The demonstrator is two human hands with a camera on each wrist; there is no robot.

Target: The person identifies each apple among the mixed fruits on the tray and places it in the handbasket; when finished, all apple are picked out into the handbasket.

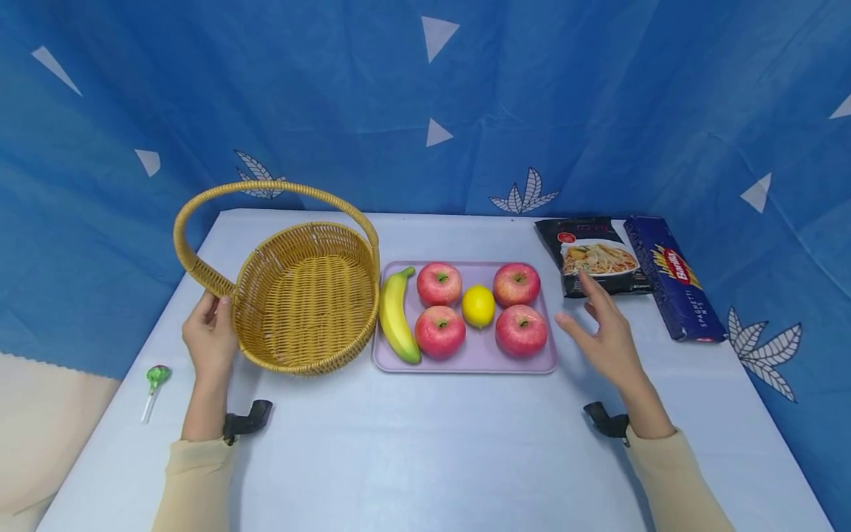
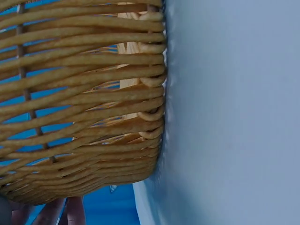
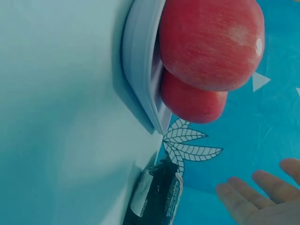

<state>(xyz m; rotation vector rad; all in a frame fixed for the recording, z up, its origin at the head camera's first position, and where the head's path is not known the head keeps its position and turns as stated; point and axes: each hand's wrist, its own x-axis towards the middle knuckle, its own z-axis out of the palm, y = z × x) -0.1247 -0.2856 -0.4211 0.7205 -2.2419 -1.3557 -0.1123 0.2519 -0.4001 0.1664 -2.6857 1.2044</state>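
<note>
In the head view, a yellow woven basket (image 1: 312,310) with a tall arched handle stands on the left side of the table. My left hand (image 1: 211,332) grips its left side, where handle and rim meet, with the thumb on the near side. The left wrist view shows the basket's woven wall (image 2: 84,103) and a few fingers (image 2: 72,213) below it. My right hand (image 1: 605,336) is held with fingers extended, between the noodle packet and a lilac tray (image 1: 465,366). On the tray lie a banana (image 1: 397,318), a lemon (image 1: 478,306) and several red apples (image 1: 521,330).
A black noodle packet (image 1: 598,258) and a blue spaghetti box (image 1: 678,284) lie at the back right. A lollipop with a green wrapper (image 1: 157,377) is left of my left hand. Behind the white table (image 1: 425,451) hangs a blue curtain (image 1: 372,89).
</note>
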